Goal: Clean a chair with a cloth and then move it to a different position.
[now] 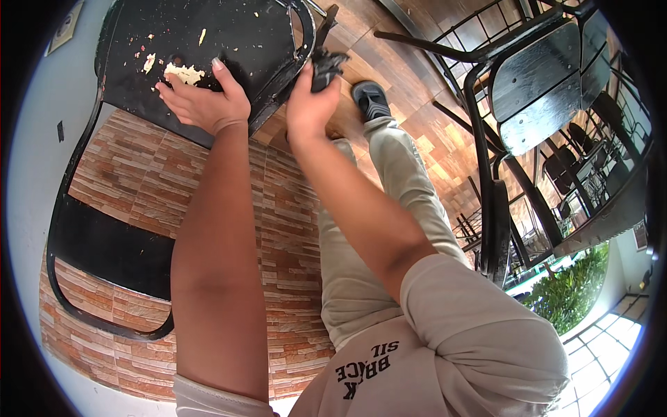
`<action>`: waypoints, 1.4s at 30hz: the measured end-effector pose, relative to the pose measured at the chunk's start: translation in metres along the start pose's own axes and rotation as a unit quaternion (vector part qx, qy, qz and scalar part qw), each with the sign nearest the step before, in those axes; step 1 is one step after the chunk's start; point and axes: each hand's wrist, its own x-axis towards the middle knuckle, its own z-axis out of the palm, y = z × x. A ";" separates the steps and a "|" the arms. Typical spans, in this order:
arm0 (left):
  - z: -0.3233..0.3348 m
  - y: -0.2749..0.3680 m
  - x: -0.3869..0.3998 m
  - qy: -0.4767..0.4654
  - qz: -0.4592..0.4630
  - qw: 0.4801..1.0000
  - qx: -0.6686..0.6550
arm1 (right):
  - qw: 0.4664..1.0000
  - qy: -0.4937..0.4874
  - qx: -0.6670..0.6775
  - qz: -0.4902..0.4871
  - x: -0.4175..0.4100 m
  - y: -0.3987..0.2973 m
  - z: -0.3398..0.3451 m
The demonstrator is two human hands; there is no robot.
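A black chair seat (250, 31) spreads across the upper left, with a cream-coloured patch of food residue (185, 74) and scattered crumbs on it. My left hand (208, 101) is at the seat's near edge, palm turned inward, thumb raised and fingers spread beside the residue. It appears to hold nothing; whether the fingertips touch the residue, I cannot tell. Between the thumb and fingers of my right hand (312, 104) is a crumpled black cloth-like piece (328, 68), just off the seat's right side. Its exact material is unclear.
The chair's black backrest (114, 245) and bent tubular frame stand before a stone-patterned wall (292, 229). At right are black slatted chairs (542, 88) and metal frames. My shoe (371, 96) rests on the wood-look tile floor (411, 104).
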 end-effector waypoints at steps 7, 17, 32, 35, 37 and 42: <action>0.000 -0.002 0.000 0.008 0.006 1.000 0.030 | 1.000 -0.008 -0.005 -0.002 0.020 0.001 0.005; 0.003 0.000 0.002 0.016 0.021 1.000 0.009 | 0.998 -0.035 -0.014 0.040 0.029 -0.014 -0.001; -0.001 -0.003 -0.001 0.003 0.013 1.000 0.015 | 0.996 -0.051 0.038 0.055 0.003 0.012 -0.004; 0.000 -0.006 0.001 0.013 0.019 1.000 0.005 | 0.990 -0.069 0.063 0.106 0.018 0.008 -0.002; 0.001 -0.003 0.002 0.011 0.023 1.000 0.001 | 0.985 -0.075 0.064 0.139 0.038 -0.002 0.000; 0.001 0.002 0.000 0.001 0.010 1.000 0.023 | 1.000 -0.016 0.008 -0.025 -0.009 0.016 -0.003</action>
